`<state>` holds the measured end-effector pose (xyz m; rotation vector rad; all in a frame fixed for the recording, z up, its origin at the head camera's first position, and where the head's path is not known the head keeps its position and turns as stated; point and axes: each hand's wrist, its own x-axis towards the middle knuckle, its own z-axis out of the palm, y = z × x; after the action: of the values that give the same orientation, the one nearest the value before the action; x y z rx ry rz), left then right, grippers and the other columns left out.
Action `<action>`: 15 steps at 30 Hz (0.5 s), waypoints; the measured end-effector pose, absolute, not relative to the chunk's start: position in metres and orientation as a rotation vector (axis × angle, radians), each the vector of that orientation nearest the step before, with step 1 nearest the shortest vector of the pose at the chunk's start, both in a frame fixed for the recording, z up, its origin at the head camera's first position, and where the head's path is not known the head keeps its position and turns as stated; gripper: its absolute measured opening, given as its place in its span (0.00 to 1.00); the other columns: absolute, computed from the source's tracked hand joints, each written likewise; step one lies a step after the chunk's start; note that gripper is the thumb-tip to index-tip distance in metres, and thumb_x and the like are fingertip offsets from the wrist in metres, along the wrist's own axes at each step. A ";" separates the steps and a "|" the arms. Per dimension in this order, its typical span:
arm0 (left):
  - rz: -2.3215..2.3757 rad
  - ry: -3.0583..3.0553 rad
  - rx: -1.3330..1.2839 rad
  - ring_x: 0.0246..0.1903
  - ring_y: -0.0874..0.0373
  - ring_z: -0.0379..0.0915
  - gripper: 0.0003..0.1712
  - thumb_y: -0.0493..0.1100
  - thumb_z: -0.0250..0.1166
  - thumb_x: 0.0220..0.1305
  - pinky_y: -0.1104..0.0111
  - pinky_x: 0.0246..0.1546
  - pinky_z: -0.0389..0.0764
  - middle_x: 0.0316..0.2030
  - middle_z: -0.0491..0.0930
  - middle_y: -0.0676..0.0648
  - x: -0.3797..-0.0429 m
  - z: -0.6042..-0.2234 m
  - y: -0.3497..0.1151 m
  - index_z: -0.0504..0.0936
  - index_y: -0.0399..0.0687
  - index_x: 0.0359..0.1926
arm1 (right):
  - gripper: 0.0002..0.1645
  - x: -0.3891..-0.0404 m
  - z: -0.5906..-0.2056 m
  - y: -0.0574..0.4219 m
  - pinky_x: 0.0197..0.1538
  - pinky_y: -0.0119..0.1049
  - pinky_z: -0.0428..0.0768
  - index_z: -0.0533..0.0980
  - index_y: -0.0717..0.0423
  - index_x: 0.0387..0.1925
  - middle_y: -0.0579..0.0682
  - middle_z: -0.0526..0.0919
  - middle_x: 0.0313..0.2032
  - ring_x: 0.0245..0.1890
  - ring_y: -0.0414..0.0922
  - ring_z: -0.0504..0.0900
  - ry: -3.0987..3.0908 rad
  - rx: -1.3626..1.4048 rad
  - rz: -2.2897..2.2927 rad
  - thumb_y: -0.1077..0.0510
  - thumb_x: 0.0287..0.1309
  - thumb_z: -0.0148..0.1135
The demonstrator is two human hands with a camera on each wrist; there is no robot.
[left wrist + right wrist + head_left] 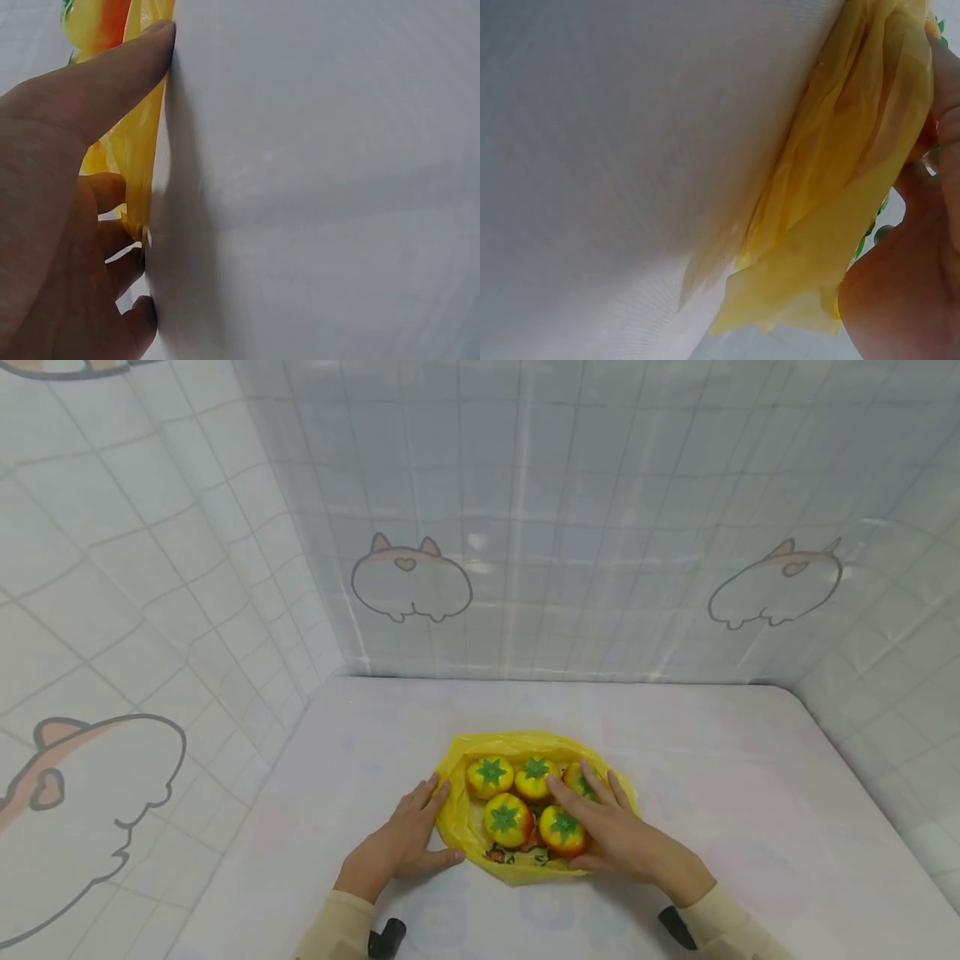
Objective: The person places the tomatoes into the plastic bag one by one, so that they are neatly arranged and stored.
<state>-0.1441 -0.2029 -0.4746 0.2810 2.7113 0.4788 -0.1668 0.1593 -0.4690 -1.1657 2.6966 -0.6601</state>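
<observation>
A yellow plastic bag point(517, 743) lies on the table with its mouth spread wide. Inside sit several yellow-and-red round fruits point(508, 820) with green star-shaped tops, looking like persimmons. My left hand point(408, 831) rests at the bag's left edge, fingers extended and thumb against the near rim. In the left wrist view, the thumb point(127, 79) and fingertips lie along the yellow plastic. My right hand point(618, 827) reaches over the bag's right side with fingers spread across the fruits there, partly hiding the rightmost one. Yellow folds point(832, 202) hang beside it in the right wrist view.
A pale table point(750, 760) with a faint print carries the bag near its front. Tile-patterned sheets with cartoon animals form the back wall point(585, 527) and both sides. A dark printed picture point(517, 856) shows at the bag's near side below the fruits.
</observation>
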 end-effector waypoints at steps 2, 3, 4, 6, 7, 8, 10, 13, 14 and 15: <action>0.469 2.713 0.287 0.80 0.39 0.41 0.65 0.76 0.67 0.57 0.42 0.75 0.58 0.83 0.39 0.42 -0.145 -0.475 -0.204 0.49 0.50 0.83 | 0.70 -0.166 -0.468 0.159 0.74 0.75 0.33 0.41 0.44 0.84 0.51 0.54 0.80 0.80 0.66 0.32 2.690 -1.152 -0.638 0.44 0.53 0.78; 0.466 2.712 0.288 0.80 0.39 0.41 0.65 0.76 0.67 0.57 0.42 0.75 0.58 0.83 0.39 0.42 -0.145 -0.474 -0.204 0.49 0.51 0.83 | 0.69 -0.166 -0.467 0.158 0.73 0.75 0.33 0.41 0.45 0.84 0.51 0.52 0.80 0.80 0.66 0.32 2.687 -1.157 -0.632 0.44 0.53 0.77; 0.460 2.713 0.291 0.80 0.39 0.41 0.65 0.76 0.67 0.57 0.42 0.75 0.58 0.83 0.39 0.42 -0.146 -0.475 -0.204 0.49 0.51 0.83 | 0.69 -0.166 -0.466 0.158 0.73 0.75 0.33 0.42 0.45 0.84 0.52 0.50 0.81 0.80 0.66 0.31 2.685 -1.163 -0.626 0.43 0.54 0.77; 0.451 2.718 0.296 0.80 0.39 0.42 0.65 0.76 0.67 0.57 0.43 0.76 0.58 0.83 0.39 0.42 -0.147 -0.474 -0.205 0.49 0.51 0.83 | 0.68 -0.167 -0.464 0.157 0.73 0.76 0.34 0.43 0.46 0.83 0.53 0.46 0.82 0.80 0.67 0.32 2.678 -1.181 -0.620 0.42 0.54 0.76; 0.445 2.720 0.296 0.80 0.39 0.42 0.65 0.76 0.67 0.57 0.43 0.76 0.58 0.83 0.38 0.42 -0.147 -0.474 -0.205 0.48 0.51 0.83 | 0.67 -0.168 -0.462 0.157 0.73 0.76 0.34 0.44 0.45 0.83 0.53 0.45 0.82 0.80 0.68 0.32 2.673 -1.190 -0.625 0.41 0.55 0.76; 0.446 2.721 0.295 0.80 0.38 0.42 0.65 0.76 0.67 0.57 0.43 0.76 0.58 0.83 0.38 0.41 -0.147 -0.472 -0.206 0.48 0.51 0.83 | 0.67 -0.170 -0.460 0.157 0.72 0.77 0.34 0.44 0.45 0.83 0.54 0.45 0.82 0.80 0.68 0.32 2.667 -1.197 -0.631 0.41 0.55 0.75; 0.450 2.734 0.300 0.80 0.38 0.43 0.66 0.75 0.68 0.56 0.44 0.76 0.58 0.83 0.36 0.41 -0.148 -0.468 -0.207 0.48 0.50 0.83 | 0.66 -0.173 -0.455 0.158 0.72 0.77 0.34 0.45 0.45 0.83 0.54 0.45 0.82 0.80 0.69 0.33 2.659 -1.199 -0.649 0.40 0.55 0.75; 0.454 2.761 0.323 0.79 0.36 0.43 0.67 0.74 0.70 0.55 0.42 0.75 0.59 0.82 0.33 0.39 -0.149 -0.458 -0.209 0.48 0.49 0.83 | 0.64 -0.180 -0.444 0.160 0.73 0.76 0.34 0.48 0.45 0.83 0.52 0.48 0.82 0.80 0.67 0.33 2.660 -1.179 -0.664 0.38 0.56 0.74; 0.458 2.772 0.335 0.79 0.35 0.43 0.67 0.73 0.70 0.55 0.41 0.75 0.59 0.82 0.33 0.38 -0.150 -0.455 -0.210 0.49 0.48 0.83 | 0.63 -0.182 -0.440 0.160 0.73 0.76 0.35 0.49 0.46 0.83 0.53 0.49 0.81 0.80 0.67 0.34 2.672 -1.181 -0.663 0.38 0.56 0.74; 0.450 2.784 0.353 0.79 0.34 0.43 0.67 0.73 0.71 0.55 0.41 0.75 0.59 0.82 0.33 0.37 -0.152 -0.451 -0.211 0.49 0.47 0.82 | 0.62 -0.185 -0.435 0.161 0.73 0.76 0.36 0.50 0.47 0.82 0.54 0.51 0.81 0.80 0.68 0.35 2.684 -1.181 -0.665 0.39 0.56 0.74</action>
<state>-0.1516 -0.2105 -0.4509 0.3527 2.7842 0.4496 -0.1846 0.1614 -0.4354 -1.1809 2.6845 -0.6655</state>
